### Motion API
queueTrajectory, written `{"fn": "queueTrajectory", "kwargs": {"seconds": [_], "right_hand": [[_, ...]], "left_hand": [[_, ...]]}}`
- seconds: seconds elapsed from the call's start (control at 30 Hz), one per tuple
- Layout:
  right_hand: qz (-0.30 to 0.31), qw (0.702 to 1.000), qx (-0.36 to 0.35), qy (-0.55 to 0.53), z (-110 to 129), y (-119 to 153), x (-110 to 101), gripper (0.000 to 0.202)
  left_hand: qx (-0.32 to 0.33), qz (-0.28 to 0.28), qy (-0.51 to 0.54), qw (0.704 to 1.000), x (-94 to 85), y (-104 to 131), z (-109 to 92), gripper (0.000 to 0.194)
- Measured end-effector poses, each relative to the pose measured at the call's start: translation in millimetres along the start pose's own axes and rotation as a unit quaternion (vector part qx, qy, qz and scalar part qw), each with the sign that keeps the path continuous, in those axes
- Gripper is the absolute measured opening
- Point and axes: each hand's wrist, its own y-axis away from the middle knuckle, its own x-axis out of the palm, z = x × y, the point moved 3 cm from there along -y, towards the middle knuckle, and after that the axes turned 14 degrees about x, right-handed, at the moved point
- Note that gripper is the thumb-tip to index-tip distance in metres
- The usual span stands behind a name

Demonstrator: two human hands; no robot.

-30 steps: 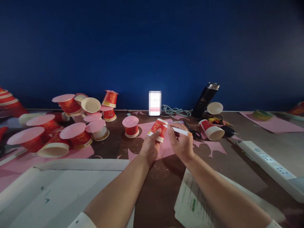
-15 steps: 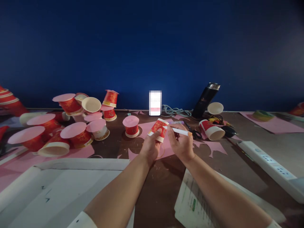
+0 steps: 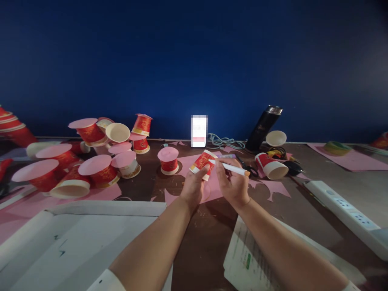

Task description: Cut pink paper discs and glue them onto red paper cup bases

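Note:
My left hand (image 3: 194, 188) is closed around a red paper cup (image 3: 201, 161) with gold print and a white rim, tilted above the pink paper (image 3: 214, 190). Between the fingers of my right hand (image 3: 233, 184) is a white marker pen (image 3: 232, 167) with an orange end. Its tip points left and meets the cup's side, or lies very near it; I cannot tell which. To the left stands an upturned red cup topped by a pink paper disc (image 3: 168, 154). Black scissors (image 3: 251, 171) lie just beyond my right hand.
Several red cups with pink discs (image 3: 95, 165) crowd the left. A white box (image 3: 91, 246) is at front left. A lit phone (image 3: 199, 131), a black flask (image 3: 263, 128) and a cable (image 3: 226, 141) are at the wall. A power strip (image 3: 348, 214) lies right; a printed sheet (image 3: 242, 258) lies in front.
The marker's orange end has dropped slightly down and right, with my right hand shifting a little. The cup stays in my left hand, almost unmoved. The whole view has shifted slightly.

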Motion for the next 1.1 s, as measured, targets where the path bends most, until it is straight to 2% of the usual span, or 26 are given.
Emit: {"fn": "queueTrajectory", "kwargs": {"seconds": [0.23,0.53,1.1], "right_hand": [[-0.009,1.0,-0.003,0.016,1.9,-1.3,0.6,0.01],[0.001,0.999,0.006,0.031,-4.6,-0.2,1.2,0.011],[-0.026,1.0,0.008,0.003,-3.3,-3.5,-2.9,0.011]], "left_hand": [[0.007,0.021,-0.015,1.0,0.2,-0.6,1.2,0.029],[-0.002,-0.021,0.013,1.0,-5.2,-3.6,1.6,0.027],[-0.005,-0.015,-0.005,1.0,-5.7,-3.4,3.1,0.027]]}}
